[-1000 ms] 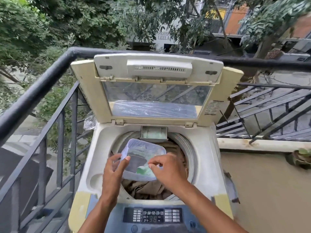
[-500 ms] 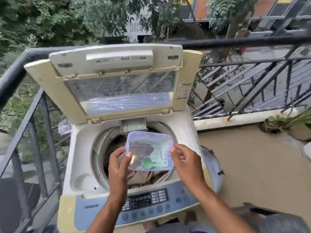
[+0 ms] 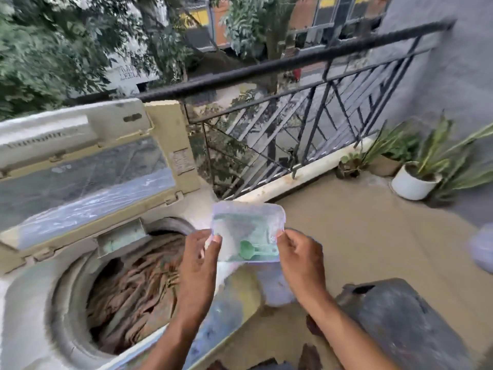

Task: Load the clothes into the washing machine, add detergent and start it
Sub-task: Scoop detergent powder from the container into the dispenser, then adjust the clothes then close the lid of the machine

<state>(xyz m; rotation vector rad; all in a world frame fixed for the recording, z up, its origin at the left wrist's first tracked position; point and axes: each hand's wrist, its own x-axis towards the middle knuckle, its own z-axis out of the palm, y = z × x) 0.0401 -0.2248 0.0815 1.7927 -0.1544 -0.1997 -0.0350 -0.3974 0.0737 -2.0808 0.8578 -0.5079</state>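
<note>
My washing machine (image 3: 40,303) stands lower left, lid (image 3: 88,166) raised, brown clothes (image 3: 133,292) in its drum. Centre frame, I hold a clear detergent box (image 3: 248,231) containing a green scoop (image 3: 246,249).

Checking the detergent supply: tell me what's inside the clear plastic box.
Inside the clear rectangular plastic box lies a green plastic scoop. The frosted walls and motion blur hide whether any powder remains.

The scoop (image 3: 245,249) is green, the clothes (image 3: 133,287) brown, the washing machine (image 3: 29,311) cream, the pot (image 3: 412,184) white, the railing (image 3: 293,62) black.
</note>
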